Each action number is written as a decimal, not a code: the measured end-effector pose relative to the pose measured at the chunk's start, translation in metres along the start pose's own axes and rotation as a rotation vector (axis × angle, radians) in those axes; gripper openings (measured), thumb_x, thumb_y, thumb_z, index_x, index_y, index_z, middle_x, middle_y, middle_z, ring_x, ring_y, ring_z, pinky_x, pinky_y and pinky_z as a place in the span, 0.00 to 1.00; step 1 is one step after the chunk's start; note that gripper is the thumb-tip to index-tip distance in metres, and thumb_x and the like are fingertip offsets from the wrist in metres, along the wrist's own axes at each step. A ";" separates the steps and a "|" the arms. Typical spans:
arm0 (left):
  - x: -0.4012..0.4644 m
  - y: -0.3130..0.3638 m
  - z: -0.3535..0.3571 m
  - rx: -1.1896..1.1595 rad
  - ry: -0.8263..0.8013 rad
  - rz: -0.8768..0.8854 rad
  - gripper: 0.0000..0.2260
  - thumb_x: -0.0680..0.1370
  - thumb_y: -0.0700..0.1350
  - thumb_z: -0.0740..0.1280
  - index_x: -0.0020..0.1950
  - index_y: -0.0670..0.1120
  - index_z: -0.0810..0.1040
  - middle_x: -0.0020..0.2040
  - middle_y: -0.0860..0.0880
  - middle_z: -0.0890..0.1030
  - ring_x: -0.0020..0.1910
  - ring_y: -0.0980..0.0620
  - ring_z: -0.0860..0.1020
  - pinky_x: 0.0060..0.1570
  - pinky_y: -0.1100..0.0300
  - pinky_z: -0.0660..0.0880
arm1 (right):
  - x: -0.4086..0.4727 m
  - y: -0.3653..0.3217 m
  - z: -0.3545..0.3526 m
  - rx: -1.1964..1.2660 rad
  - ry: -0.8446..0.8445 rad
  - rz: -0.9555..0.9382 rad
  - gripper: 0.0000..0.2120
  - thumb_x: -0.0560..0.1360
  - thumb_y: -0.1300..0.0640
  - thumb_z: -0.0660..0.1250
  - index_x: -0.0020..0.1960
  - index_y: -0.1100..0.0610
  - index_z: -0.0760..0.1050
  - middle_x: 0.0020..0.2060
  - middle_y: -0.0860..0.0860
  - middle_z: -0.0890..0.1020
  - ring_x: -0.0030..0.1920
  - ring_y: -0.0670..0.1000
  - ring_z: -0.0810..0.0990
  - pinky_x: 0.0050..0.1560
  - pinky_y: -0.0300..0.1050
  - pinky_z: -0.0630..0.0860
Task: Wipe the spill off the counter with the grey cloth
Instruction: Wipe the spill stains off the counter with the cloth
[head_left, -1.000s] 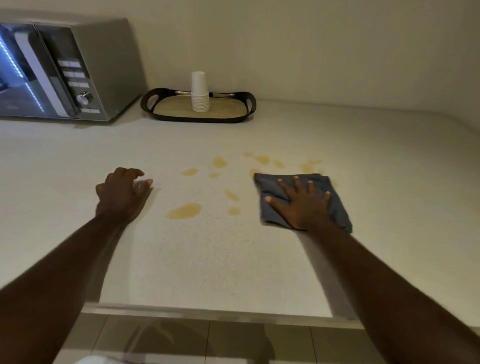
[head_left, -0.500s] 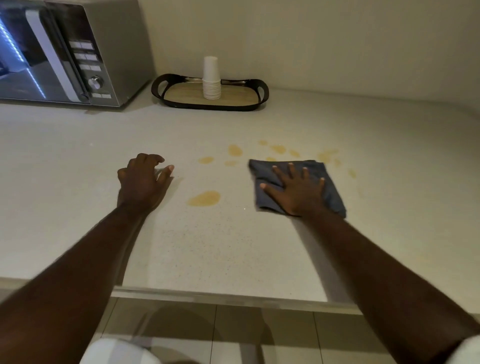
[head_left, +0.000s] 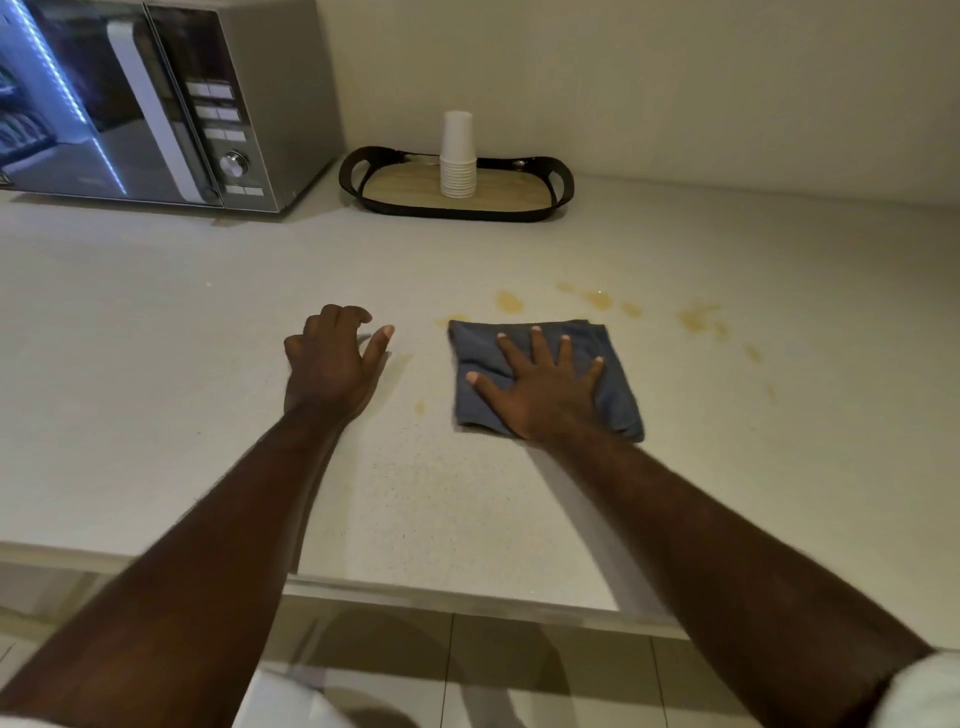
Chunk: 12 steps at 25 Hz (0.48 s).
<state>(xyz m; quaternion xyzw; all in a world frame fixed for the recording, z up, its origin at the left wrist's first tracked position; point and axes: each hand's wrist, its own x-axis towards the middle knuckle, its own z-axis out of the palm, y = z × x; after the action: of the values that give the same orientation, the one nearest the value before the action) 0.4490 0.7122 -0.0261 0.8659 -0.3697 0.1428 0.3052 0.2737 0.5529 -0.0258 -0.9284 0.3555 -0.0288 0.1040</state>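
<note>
The grey cloth (head_left: 475, 358), folded into a square, lies flat on the pale counter (head_left: 182, 374). My right hand (head_left: 540, 389) presses down on it, palm flat and fingers spread. Yellow-brown spill spots (head_left: 508, 301) lie just beyond the cloth's far edge, with more spill smears (head_left: 696, 318) off to its right. A small drop (head_left: 420, 408) sits just left of the cloth. My left hand (head_left: 332, 364) rests on the counter to the left of the cloth, fingers loosely curled, holding nothing.
A silver microwave (head_left: 156, 104) stands at the back left. Beside it against the wall is a black-rimmed tray (head_left: 563, 182) carrying a stack of white paper cups (head_left: 457, 156). The counter's front edge (head_left: 441, 597) runs below my forearms, with tiled floor beneath.
My right hand has slid the cloth leftwards over the large puddle and nearby spots, which no longer show. The left hand has stayed on the counter.
</note>
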 end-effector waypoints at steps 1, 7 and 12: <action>-0.001 -0.001 0.000 0.009 0.010 0.001 0.16 0.80 0.56 0.59 0.59 0.46 0.75 0.59 0.47 0.77 0.57 0.44 0.75 0.56 0.47 0.64 | -0.005 0.005 0.002 -0.008 0.015 0.036 0.40 0.70 0.23 0.43 0.77 0.39 0.43 0.79 0.52 0.44 0.77 0.63 0.42 0.70 0.75 0.38; 0.001 -0.001 0.001 0.007 0.043 -0.037 0.16 0.81 0.55 0.57 0.59 0.46 0.75 0.59 0.45 0.76 0.56 0.43 0.74 0.55 0.47 0.65 | -0.015 -0.076 0.018 -0.001 -0.016 -0.057 0.39 0.72 0.25 0.44 0.77 0.42 0.44 0.79 0.56 0.43 0.77 0.65 0.39 0.68 0.76 0.34; 0.001 -0.004 0.002 -0.007 0.068 -0.069 0.15 0.81 0.55 0.57 0.59 0.47 0.75 0.59 0.46 0.75 0.56 0.44 0.75 0.56 0.46 0.65 | 0.040 -0.030 0.004 0.010 -0.001 0.056 0.39 0.70 0.23 0.45 0.76 0.39 0.47 0.79 0.52 0.45 0.77 0.63 0.41 0.67 0.77 0.36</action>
<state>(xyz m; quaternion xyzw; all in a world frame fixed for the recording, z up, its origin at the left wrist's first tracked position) 0.4526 0.7130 -0.0292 0.8718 -0.3294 0.1601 0.3252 0.3239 0.5486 -0.0242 -0.9177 0.3809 -0.0270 0.1097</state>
